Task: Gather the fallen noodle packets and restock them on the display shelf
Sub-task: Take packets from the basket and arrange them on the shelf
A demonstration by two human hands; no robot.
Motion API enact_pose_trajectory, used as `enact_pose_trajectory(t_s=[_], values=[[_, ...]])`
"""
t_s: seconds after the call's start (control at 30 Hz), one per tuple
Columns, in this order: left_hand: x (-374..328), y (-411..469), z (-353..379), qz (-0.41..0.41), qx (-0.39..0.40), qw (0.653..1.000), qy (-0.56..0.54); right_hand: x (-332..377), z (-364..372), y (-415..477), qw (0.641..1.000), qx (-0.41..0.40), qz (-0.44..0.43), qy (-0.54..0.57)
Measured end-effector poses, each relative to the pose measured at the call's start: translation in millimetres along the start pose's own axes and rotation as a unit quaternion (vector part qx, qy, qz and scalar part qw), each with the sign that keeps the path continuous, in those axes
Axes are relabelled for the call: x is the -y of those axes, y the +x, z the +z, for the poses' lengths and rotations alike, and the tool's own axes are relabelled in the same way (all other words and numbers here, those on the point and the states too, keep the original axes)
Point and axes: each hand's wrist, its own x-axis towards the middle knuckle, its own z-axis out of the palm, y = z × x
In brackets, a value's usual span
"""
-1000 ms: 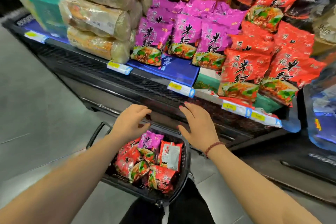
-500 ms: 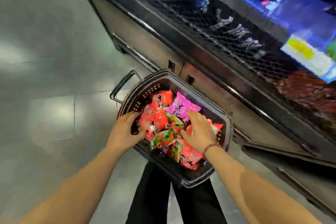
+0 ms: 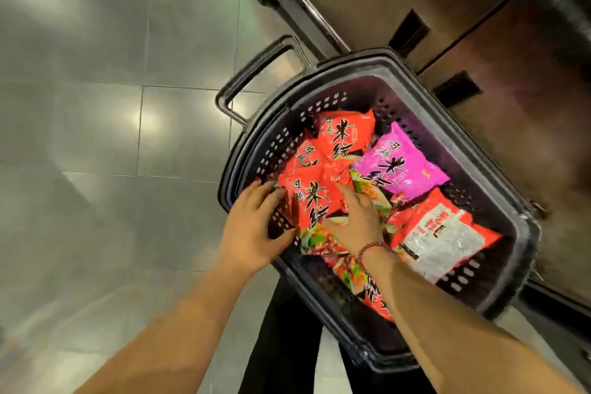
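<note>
A black shopping basket [image 3: 351,64] stands on the floor against the shelf base and holds several noodle packets. Most are red, and one pink packet [image 3: 401,166] lies toward the far side. My left hand [image 3: 252,229] grips the left edge of the top red packet [image 3: 311,198], with its thumb at the packet's lower edge. My right hand [image 3: 356,222] lies on the same packet's right side, its fingers stretched out over it. Another red packet [image 3: 443,241] lies back side up at the right. The display shelf's stocked levels are out of view.
The dark metal base of the shelf unit [image 3: 479,25] runs along the top right, right behind the basket. The basket's handle [image 3: 256,73] sticks out to the left. Grey tiled floor [image 3: 112,137] spreads to the left. My dark trouser legs [image 3: 284,345] are below the basket.
My view dropped from the stocked shelf down to the basket. Both hands went from hovering above the basket into it and closed in on the top red packet.
</note>
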Motion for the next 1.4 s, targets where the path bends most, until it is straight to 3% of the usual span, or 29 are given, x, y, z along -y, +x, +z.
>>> enact_pose_trajectory(t_s=[0.17,0.3,0.4,0.5,0.63,0.7,0.83,0.97,1.1,1.4], values=[[9,-5,12,0.018,-0.005,0.999,0.039,4,12,-9,0.997,-0.064,-0.031,-0.006],[2,-4,6,-0.009,-0.004,1.0,-0.016,11,6,-23,0.995,-0.087,-0.032,0.032],[-8,4,-6,-0.066,0.003,0.992,-0.11,18,-11,-24,0.982,-0.136,-0.01,0.129],[-25,14,-23,-0.142,0.025,0.952,-0.27,30,-41,-24,0.96,-0.147,-0.025,0.239],[-40,29,-43,-0.171,0.076,0.839,-0.511,53,-74,-22,0.938,-0.06,-0.06,0.337],[-42,34,-48,-0.184,0.059,0.82,-0.539,57,-81,-16,0.942,-0.026,-0.083,0.324],[-39,33,-47,-0.216,-0.051,0.801,-0.556,62,-83,9,0.936,0.005,-0.077,0.343],[-21,29,-51,-0.246,-0.121,0.785,-0.556,46,-79,61,0.963,-0.062,-0.031,0.259],[-4,31,-52,-0.26,-0.119,0.787,-0.546,30,-79,102,0.998,-0.017,-0.011,0.057],[12,28,-44,-0.265,-0.094,0.768,-0.575,13,-66,143,0.998,0.041,-0.016,-0.038]])
